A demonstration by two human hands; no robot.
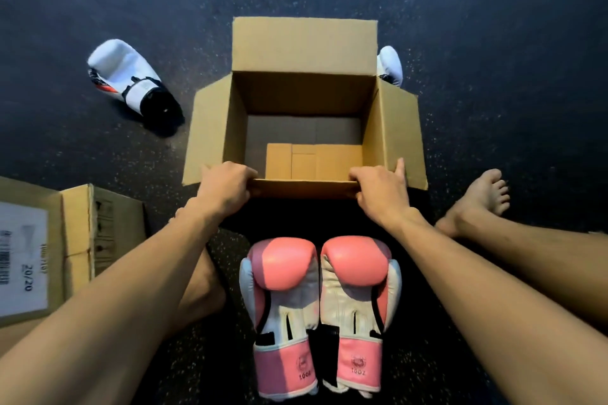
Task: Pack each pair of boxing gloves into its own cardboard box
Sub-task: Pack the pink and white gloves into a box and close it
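An open cardboard box (304, 46) stands on the dark floor in front of me, flaps spread, nothing inside. My left hand (223, 187) and my right hand (381, 189) each grip its near flap. A pair of pink and white boxing gloves (320, 312) lies side by side on the floor between my legs, just behind my hands. One white glove (131, 85) with a black cuff lies at the far left. A second white glove (391, 65) peeks out from behind the box's right flap, mostly hidden.
A closed cardboard box (79, 240) with a printed label sits at my left. My bare right foot (480, 200) rests on the floor right of the open box, and my left foot (200, 289) is tucked beside the pink gloves.
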